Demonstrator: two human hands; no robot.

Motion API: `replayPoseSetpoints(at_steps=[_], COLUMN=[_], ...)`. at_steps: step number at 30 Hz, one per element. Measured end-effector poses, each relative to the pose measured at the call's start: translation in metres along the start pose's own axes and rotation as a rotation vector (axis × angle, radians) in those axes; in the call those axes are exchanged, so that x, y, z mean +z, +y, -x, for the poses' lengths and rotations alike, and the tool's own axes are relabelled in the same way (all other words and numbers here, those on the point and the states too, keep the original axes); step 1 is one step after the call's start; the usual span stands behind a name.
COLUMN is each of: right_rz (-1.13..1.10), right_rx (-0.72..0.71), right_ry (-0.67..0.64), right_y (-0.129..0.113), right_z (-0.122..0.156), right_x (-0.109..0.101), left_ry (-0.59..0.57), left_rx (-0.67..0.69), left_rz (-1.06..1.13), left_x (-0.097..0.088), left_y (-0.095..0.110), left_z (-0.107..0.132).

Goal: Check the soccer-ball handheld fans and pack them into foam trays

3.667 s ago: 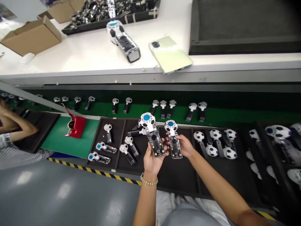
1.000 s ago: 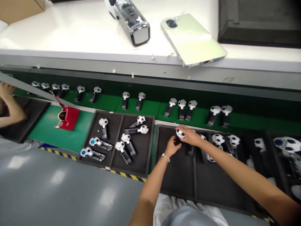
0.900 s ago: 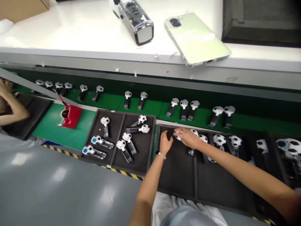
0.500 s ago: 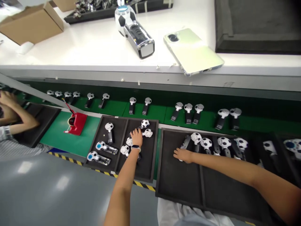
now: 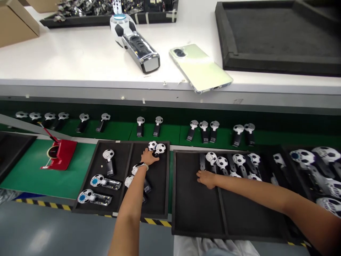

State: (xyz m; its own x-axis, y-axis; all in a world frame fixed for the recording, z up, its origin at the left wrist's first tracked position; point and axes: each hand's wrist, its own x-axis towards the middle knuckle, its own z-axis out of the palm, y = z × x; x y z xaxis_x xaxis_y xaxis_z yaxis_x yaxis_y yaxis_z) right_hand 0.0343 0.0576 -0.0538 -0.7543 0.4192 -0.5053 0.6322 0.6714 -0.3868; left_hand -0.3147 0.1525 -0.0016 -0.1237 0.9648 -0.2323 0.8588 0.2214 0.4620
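Observation:
My left hand (image 5: 148,156) reaches into the right compartment of a black foam tray (image 5: 168,177). Its fingers are curled on the dark handles of two small football-headed pieces (image 5: 156,147) at the far end. Several more such pieces (image 5: 108,155) lie in that tray, some with blue centres and clear handles (image 5: 102,182). My right hand (image 5: 206,178) lies flat on the bare floor of a second black tray (image 5: 197,208). It rests just in front of a row of football-headed pieces (image 5: 217,160).
A green conveyor belt (image 5: 170,131) behind the trays carries several football-headed pieces in pairs. A red tool (image 5: 60,154) sits on a green mat at left. On the white bench above lie a pale green phone (image 5: 199,67), a large football-headed device (image 5: 135,44), a cardboard box (image 5: 13,21) and a black foam tray (image 5: 277,35).
Both hands earlier held clear-handled pieces, then moved into the right tray. My left hand has since crossed to the left tray; my right hand has settled on the tray floor. The view shifted right.

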Motion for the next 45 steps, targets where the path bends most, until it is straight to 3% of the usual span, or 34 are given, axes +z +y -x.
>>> replayPoseSetpoints(at_steps=[2,6,9,11,13,15,19,21,24,27,29,31,32,34,36,38,40,42,45], right_rz=[-0.186,-0.717,-0.872,-0.934,-0.933,-0.895,-0.821,-0.822,-0.868,-0.914,-0.911,-0.884,-0.871,-0.852,-0.849,-0.857,-0.871,-0.893,-0.931], right_rx=[0.023,0.195,0.338,0.468,0.623,0.795,1.176,1.330,1.461,1.461,1.449,1.440,1.437,1.440,1.456,1.480,1.484,1.459,1.377], right_ry=[0.078,0.404,0.630,0.781,0.907,0.996,1.068,1.034,0.841,0.720,0.710,0.719,0.727,0.749,0.766,0.796,0.833,0.864,0.894], right_y=[-0.001,-0.010,-0.012,0.004,0.042,0.096,0.213,0.261,0.317,0.350,0.358,0.358,0.355,0.350,0.346,0.345,0.345,0.343,0.330], right_z=[0.003,-0.009,-0.026,-0.028,-0.013,0.022,0.114,0.148,0.168,0.164,0.160,0.157,0.156,0.154,0.153,0.153,0.156,0.157,0.150], right_x=[-0.002,-0.015,-0.034,-0.049,-0.064,-0.075,-0.072,-0.058,-0.030,-0.012,-0.011,-0.016,-0.019,-0.025,-0.029,-0.030,-0.029,-0.029,-0.031], left_ry=[0.050,0.069,0.004,-0.033,-0.050,-0.041,0.083,0.159,0.182,0.221,0.304,0.367,0.359,0.276,0.125,-0.027,-0.087,-0.077,-0.093], left_rx=[0.003,0.033,0.037,0.027,-0.003,-0.049,-0.176,-0.291,-0.550,-0.670,-0.612,-0.375,-0.194,0.144,0.258,0.219,0.112,0.024,0.004], left_rz=[0.157,0.516,0.720,0.775,0.762,0.687,0.429,0.254,-0.089,-0.228,-0.321,-0.396,-0.403,-0.348,-0.276,-0.245,-0.261,-0.281,-0.260], left_x=[-0.003,0.001,0.017,0.030,0.041,0.048,0.043,0.033,0.020,0.023,0.039,0.067,0.084,0.120,0.155,0.183,0.205,0.219,0.236], left_y=[0.013,0.053,0.088,0.109,0.123,0.127,0.101,0.077,0.047,0.049,0.077,0.125,0.154,0.217,0.273,0.316,0.341,0.356,0.372], left_z=[0.011,0.048,0.076,0.089,0.098,0.101,0.092,0.080,0.059,0.041,0.030,0.016,0.007,-0.014,-0.036,-0.055,-0.069,-0.077,-0.083])
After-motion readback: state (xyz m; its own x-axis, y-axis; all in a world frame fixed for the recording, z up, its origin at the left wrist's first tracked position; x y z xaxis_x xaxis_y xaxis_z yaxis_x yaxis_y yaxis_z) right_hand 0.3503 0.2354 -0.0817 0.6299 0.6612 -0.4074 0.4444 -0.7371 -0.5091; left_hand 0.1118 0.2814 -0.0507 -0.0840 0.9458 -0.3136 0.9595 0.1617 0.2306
